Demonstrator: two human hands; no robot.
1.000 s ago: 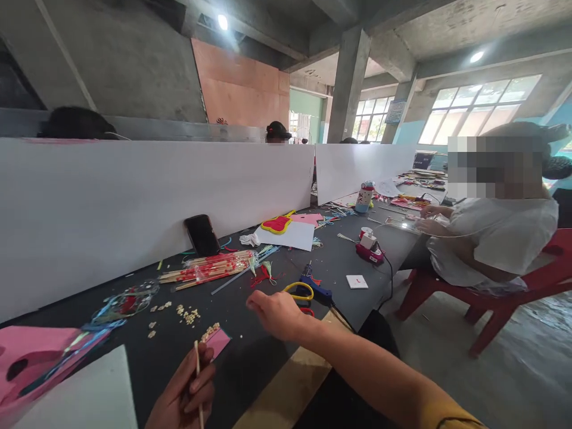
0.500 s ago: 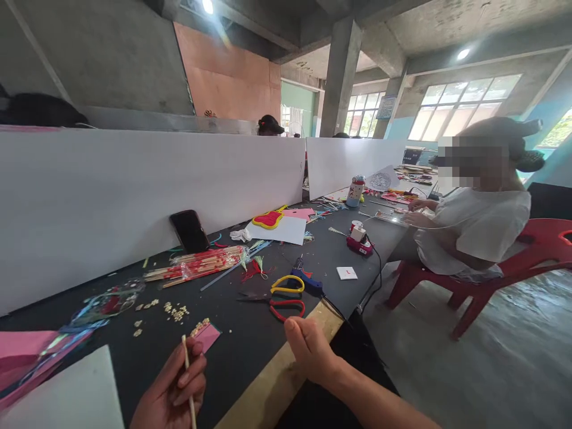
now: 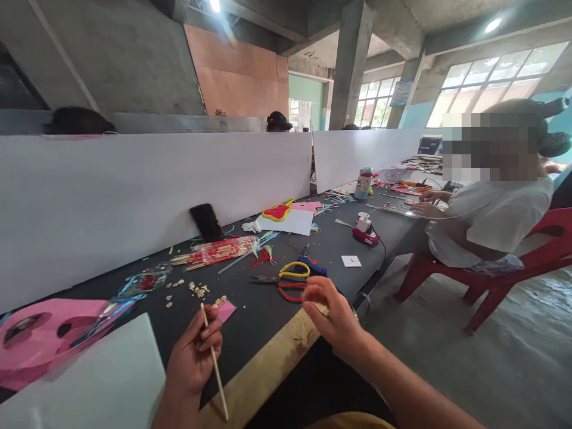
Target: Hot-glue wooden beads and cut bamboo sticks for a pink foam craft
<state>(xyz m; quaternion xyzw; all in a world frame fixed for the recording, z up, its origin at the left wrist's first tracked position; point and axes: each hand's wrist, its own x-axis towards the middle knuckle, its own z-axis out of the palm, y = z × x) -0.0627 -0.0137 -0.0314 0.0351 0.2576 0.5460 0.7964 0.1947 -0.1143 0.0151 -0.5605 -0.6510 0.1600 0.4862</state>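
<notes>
Head view: the left hand (image 3: pixel 194 351) pinches a slender wooden stick (image 3: pixel 217 372) near a pink card (image 3: pixel 227 310) bearing small pale pieces (image 3: pixel 220 301). The right hand (image 3: pixel 337 319), thumb and curled fingers parted, is just beside scissors (image 3: pixel 277 279) lying on the dark desk (image 3: pixel 254 328) near a blue glue gun (image 3: pixel 315 267).

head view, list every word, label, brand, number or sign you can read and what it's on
Nothing reads for certain.
White square card: red mark, perhaps "L", unclear.
Pale blue rectangular sign on grey concrete pillar: too small.
Dark rectangular object, far end: pale marks, blurred.
White-and-blue bottle: dark marks, unreadable.
Dark red power block: pale marks, too small.
</notes>
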